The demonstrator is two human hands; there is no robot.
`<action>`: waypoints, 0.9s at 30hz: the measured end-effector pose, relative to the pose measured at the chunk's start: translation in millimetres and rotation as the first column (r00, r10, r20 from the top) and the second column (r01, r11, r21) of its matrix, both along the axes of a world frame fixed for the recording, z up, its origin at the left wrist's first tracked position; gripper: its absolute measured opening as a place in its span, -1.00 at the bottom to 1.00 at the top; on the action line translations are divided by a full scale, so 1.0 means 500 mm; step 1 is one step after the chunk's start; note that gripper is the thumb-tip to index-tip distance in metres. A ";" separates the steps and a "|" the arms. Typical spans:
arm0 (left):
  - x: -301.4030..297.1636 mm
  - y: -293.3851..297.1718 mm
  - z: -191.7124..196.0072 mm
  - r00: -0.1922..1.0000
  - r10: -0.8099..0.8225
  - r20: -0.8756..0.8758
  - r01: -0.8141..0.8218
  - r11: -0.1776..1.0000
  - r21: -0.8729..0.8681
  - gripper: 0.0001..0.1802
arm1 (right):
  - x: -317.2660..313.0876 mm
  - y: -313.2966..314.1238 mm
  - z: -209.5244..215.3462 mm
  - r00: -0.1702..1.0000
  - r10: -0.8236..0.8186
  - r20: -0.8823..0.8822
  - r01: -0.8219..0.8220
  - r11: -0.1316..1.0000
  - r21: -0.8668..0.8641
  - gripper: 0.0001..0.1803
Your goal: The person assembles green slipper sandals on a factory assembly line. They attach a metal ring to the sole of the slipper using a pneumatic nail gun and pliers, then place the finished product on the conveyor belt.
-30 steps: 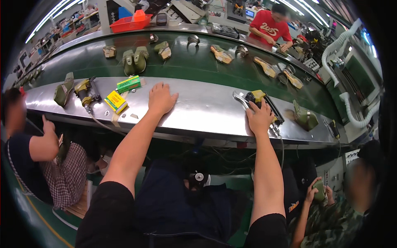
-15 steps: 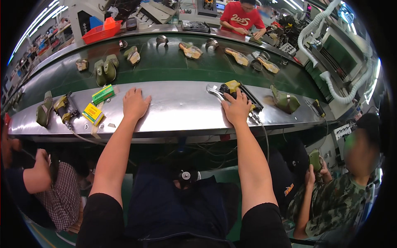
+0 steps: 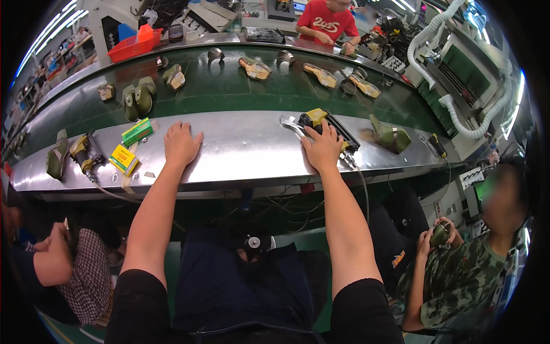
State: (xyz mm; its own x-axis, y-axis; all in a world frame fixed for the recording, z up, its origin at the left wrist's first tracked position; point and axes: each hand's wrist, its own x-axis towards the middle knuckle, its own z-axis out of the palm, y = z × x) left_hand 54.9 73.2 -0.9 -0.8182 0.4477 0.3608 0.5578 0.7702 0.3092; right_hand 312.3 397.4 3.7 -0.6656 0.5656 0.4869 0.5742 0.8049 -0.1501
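My left hand point(image 3: 182, 147) lies flat on the metal ledge point(image 3: 229, 146), fingers spread and holding nothing. Beside it are a green-and-white box point(image 3: 136, 132) and a yellow box point(image 3: 124, 159). My right hand point(image 3: 322, 148) rests with stretched fingers against a yellow-and-black air nailer point(image 3: 314, 118), not wrapped round it. Part of the nailer is hidden under that hand. Next to my right thumb a silver wrench point(image 3: 292, 125) lies on the ledge. Farther right stands a green shoe point(image 3: 392, 136) with a strap.
Beyond the ledge runs a green conveyor belt point(image 3: 223, 98) bearing green shoes point(image 3: 138, 101) and tan shoe parts point(image 3: 255, 69). Another air nailer point(image 3: 83, 152) and shoe point(image 3: 57, 155) lie at left. A screwdriver-like tool point(image 3: 437, 145) lies far right. Co-workers sit on both sides and opposite.
The whole view has shifted slightly left. Both my hands keep their places on the ledge and nailer. The co-worker on the right has turned the green shoe in their hands.
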 end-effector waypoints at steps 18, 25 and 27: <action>0.004 0.000 0.006 1.000 -0.011 0.013 0.011 1.000 0.026 -0.33 | -0.002 -0.001 0.004 1.000 -0.011 0.025 0.011 1.000 -0.018 -0.52; -0.003 -0.004 -0.001 1.000 -0.007 0.001 0.007 1.000 0.025 -0.31 | -0.005 -0.002 0.006 0.999 -0.009 0.043 0.009 1.000 -0.005 -0.53; -0.001 -0.006 0.000 1.000 -0.012 0.012 0.011 1.000 0.026 -0.31 | -0.005 -0.004 0.006 0.999 -0.011 0.046 0.012 1.000 -0.010 -0.53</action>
